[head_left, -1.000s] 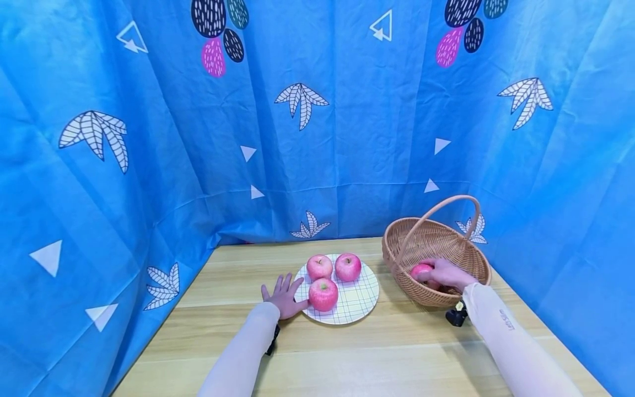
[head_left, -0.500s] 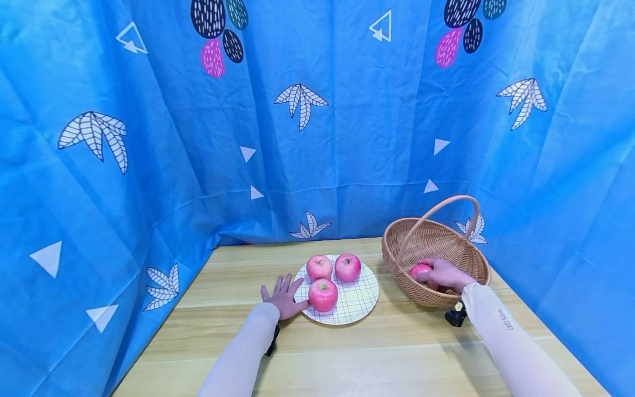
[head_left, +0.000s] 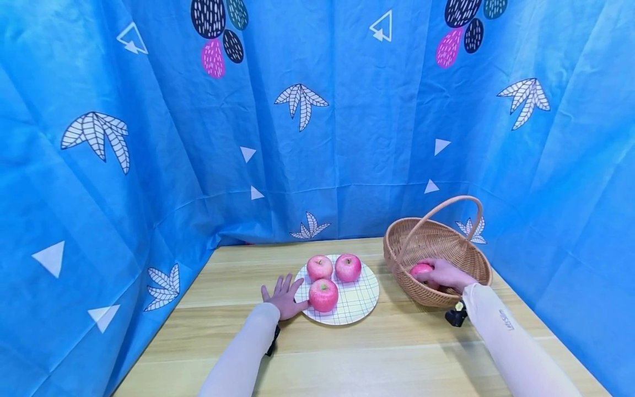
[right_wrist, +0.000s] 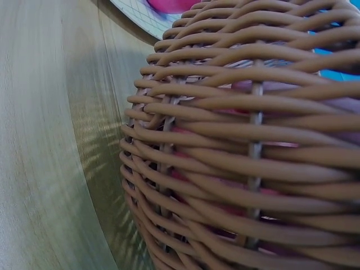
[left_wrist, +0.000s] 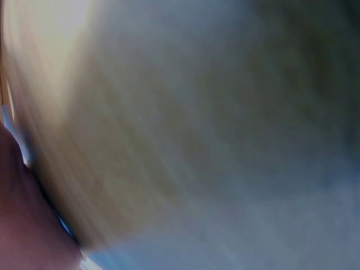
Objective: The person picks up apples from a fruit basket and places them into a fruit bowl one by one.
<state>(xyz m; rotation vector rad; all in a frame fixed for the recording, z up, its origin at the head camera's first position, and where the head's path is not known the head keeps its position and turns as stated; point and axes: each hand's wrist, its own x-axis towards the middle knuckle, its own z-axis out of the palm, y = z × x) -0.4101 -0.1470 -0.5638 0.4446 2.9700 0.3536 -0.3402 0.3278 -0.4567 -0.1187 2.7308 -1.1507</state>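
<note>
My right hand [head_left: 444,273] reaches into a brown wicker basket [head_left: 453,251] on the right side of the table. Its fingers and thumb curl round a red apple [head_left: 420,269] low inside. In the right wrist view the woven basket wall [right_wrist: 225,126] hides most of the hand, and red shows through the gaps. My left hand [head_left: 284,299] lies with fingers spread beside a white checked plate [head_left: 359,300], its thumb right at the front apple [head_left: 323,295]. Two more apples, a paler one [head_left: 319,267] and a redder one [head_left: 348,267], sit behind it on the plate.
The basket's arched handle [head_left: 439,207] rises above the right hand. The pale wooden table [head_left: 357,364] ends at a blue patterned curtain [head_left: 317,154] at the back and sides. In the left wrist view the tabletop [left_wrist: 169,129] is close and blurred.
</note>
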